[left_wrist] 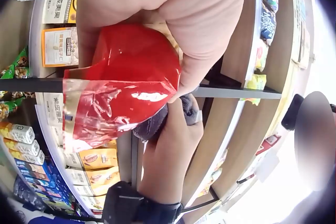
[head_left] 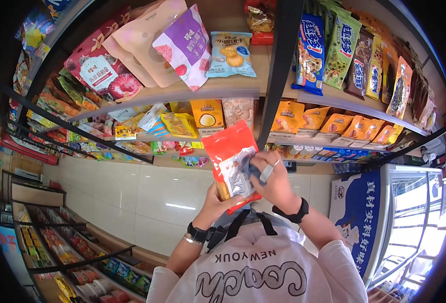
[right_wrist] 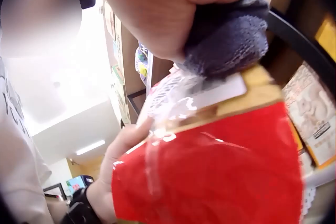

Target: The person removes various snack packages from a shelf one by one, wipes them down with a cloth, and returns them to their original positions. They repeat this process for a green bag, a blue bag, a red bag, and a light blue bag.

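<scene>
A red snack bag (head_left: 228,144) with a white printed label and a see-through window is held in front of the chest, tilted. My left hand (head_left: 213,206) grips it by its lower left edge, thumb on the label side. My right hand (head_left: 278,188) clutches a dark grey terry cloth (right_wrist: 228,45) against the label side of the bag. In the right wrist view the cloth is bunched under the fingers, over the label's edge. The left wrist view shows the bag's plain red face (left_wrist: 134,58), with the right hand beyond it.
Shelves of snack bags stand ahead, with a light blue biscuit bag (head_left: 231,54) and a purple and white bag (head_left: 186,48) on the upper board (head_left: 182,96). A black upright post (head_left: 278,65) divides them. A blue-sided freezer (head_left: 357,217) is at the right, low racks (head_left: 81,242) at the left.
</scene>
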The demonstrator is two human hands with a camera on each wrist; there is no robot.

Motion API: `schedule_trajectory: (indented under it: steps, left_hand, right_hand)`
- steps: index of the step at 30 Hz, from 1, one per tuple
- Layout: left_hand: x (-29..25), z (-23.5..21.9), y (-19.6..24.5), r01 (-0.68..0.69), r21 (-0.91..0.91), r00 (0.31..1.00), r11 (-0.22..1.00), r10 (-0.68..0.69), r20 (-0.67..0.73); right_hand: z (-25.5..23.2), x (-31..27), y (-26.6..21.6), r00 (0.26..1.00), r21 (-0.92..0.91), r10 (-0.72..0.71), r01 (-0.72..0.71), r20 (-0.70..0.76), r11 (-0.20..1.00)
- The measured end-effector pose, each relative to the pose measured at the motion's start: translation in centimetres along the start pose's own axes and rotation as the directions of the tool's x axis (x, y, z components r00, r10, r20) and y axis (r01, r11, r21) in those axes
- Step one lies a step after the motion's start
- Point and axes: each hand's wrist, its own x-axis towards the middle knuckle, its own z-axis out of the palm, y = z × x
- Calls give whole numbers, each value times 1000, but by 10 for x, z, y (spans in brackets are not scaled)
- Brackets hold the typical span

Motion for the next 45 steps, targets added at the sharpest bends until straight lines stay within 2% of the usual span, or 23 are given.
schedule_trajectory:
  steps: [1, 2, 4, 5, 8, 9, 10, 13, 16, 17, 18, 20, 21, 24, 25, 28, 31, 33, 34, 36, 38, 42, 45]
  left_hand:
    - [0, 1, -1, 11, 10, 1000, 1000, -12, 9]
    - [-1, 1, -1, 22, 22, 1000, 1000, -22, 19]
    - [-1, 2, -9, -72, 70, 997, 995, 71, 17]
    - [-1, 1, -9, -104, 95, 994, 990, 101, 34]
    - [-6, 6, 0, -122, 139, 992, 983, 122, 13]
    - [-8, 5, 0, -137, 165, 990, 977, 137, 11]
    - [-9, 3, 1, -153, 192, 988, 969, 154, 9]
    - [-14, 4, 6, -134, 222, 971, 966, 173, -166]
    - [-10, 21, 26, -292, 179, 878, 940, 337, -341]
    - [-10, 26, 34, -358, 208, 876, 910, 404, -262]
    - [-9, 24, 34, -384, 104, 897, 917, 397, -193]
    - [-9, 20, 37, -398, -104, 917, 911, 396, -44]
    - [-11, 21, 45, -341, -68, 937, 937, 345, 50]
    - [-5, 18, 55, -327, 11, 942, 945, 325, 85]
    - [-5, 17, 63, -363, 252, 932, 897, 356, 77]
    - [7, 18, 91, -466, 625, 861, 626, 484, 157]
    - [23, 10, 101, -532, 652, 817, 540, 530, 227]
    - [35, 3, 114, -613, 595, 767, 519, 570, 293]
    - [41, 2, 120, -652, 562, 740, 509, 590, 324]
    - [56, 6, 130, -617, 431, 780, 659, 585, 222]
    - [71, 9, 139, -570, 277, 820, 774, 558, 127]
    - [112, -4, 147, -439, 258, 895, 860, 393, 213]
    - [128, 8, 172, -524, 176, 851, 833, 504, 150]
  right_hand:
    - [-1, 3, -5, 999, 23, 38, -37, -19, 999]
    - [4, 3, -13, 1000, 92, -17, 17, 0, 996]
    - [13, -5, -31, 990, 225, -136, 128, 19, 966]
    - [14, -6, -32, 982, 214, -184, 171, 40, 962]
    - [4, 5, -7, 998, 113, -52, 55, -33, 992]
    - [0, 8, -2, 994, 64, 51, -45, -91, 997]
    - [-3, 9, -1, 994, 71, 52, -45, -94, 996]
    - [-6, 3, -6, 997, 113, 31, -24, -68, 993]
    - [9, -10, -20, 1000, 260, 25, -22, -8, 965]
    - [9, -10, -28, 999, 296, 30, -35, 22, 955]
    - [7, -6, -32, 999, 331, -31, 16, 40, 944]
    - [-3, 7, -39, 997, 296, -42, 22, 60, 955]
    - [-3, 10, -38, 998, 280, -20, 3, 58, 960]
    - [0, 20, -29, 998, 294, 31, -46, 53, 955]
    - [1, 23, -25, 998, 342, 38, -56, 58, 938]
    - [-8, 38, -25, 996, 455, 28, -62, 81, 888]
    - [-17, 49, -18, 989, 528, 41, -112, 143, 842]
    - [-20, 57, -15, 986, 610, 71, -148, 149, 778]
    - [-23, 62, -14, 992, 577, 33, -96, 120, 811]
    - [-33, 76, -13, 996, 496, -54, 15, 65, 868]
    - [-41, 90, -10, 992, 494, -105, 56, 71, 867]
    - [-51, 116, 2, 988, 480, -153, 118, 34, 869]
    - [-72, 125, -5, 999, 372, -18, 32, -39, 928]
